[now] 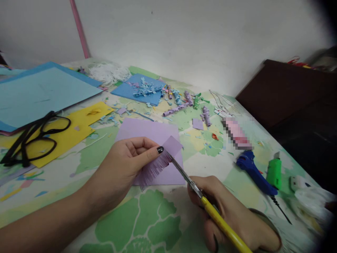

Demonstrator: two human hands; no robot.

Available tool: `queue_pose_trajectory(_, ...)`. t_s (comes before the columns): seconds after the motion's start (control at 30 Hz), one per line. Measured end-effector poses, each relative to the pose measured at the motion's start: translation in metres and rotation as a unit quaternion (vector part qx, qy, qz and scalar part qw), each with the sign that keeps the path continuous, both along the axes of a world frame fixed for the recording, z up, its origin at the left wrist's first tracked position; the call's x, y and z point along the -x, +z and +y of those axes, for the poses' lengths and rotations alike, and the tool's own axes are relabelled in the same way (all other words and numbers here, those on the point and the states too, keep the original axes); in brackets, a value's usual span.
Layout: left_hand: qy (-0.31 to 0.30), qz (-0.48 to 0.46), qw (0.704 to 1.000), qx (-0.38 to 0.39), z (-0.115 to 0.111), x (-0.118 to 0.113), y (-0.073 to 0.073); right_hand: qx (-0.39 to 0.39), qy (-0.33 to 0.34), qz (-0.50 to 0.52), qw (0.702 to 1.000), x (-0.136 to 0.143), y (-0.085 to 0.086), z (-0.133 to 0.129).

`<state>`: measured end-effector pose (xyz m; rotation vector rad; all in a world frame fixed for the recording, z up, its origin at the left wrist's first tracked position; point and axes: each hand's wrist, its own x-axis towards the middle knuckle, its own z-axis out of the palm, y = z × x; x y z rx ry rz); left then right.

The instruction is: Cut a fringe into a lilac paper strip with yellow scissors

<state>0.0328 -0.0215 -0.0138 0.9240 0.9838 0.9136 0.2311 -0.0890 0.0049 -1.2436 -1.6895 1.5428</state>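
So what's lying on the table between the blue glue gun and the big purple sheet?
In the head view, only bare tablecloth lies between the blue glue gun and the purple sheet, plus tiny paper scraps.

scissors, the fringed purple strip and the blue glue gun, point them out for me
scissors (pixel 200 195), head view, on the blades near the pivot
fringed purple strip (pixel 160 164), head view, on the cut fringe by the left thumb
blue glue gun (pixel 254 172), head view, on the middle of its body

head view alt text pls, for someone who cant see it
A left hand holds a purple paper strip while the right hand cuts a fringe into it with yellow-handled scissors. Around them on the table: a purple sheet, blue glue gun, paper scraps.
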Motion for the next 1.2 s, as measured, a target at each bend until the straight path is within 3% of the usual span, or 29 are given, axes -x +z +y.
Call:
queue_pose_trajectory(0.23, -0.004, 0.0, 1.0, -0.003, 0.0021, -0.0007, -0.0009, 0.025, 0.004, 0.018, 1.0, 0.0027, -0.0007, 0.0006)
queue_pose_trajectory(0.4, -0.007, -0.003, 1.0, -0.006, 0.0004, 0.0017, -0.0014, 0.1, 0.011, 0.056, 0.993, 0.0033, -0.0015, -0.0021)
queue_pose_trajectory(0.63, -0.005, 0.001, 1.0, -0.009, 0.0004, 0.0011, -0.002, 0.133, -0.001, 0.074, 0.988, 0.0034, -0.0005, -0.0007)
queue_pose_trajectory(1.2, -0.007, -0.009, 1.0, -0.006, 0.0011, 0.0002, -0.0018, 0.098, 0.012, 0.048, 0.994, 0.003, -0.0006, 0.0004)
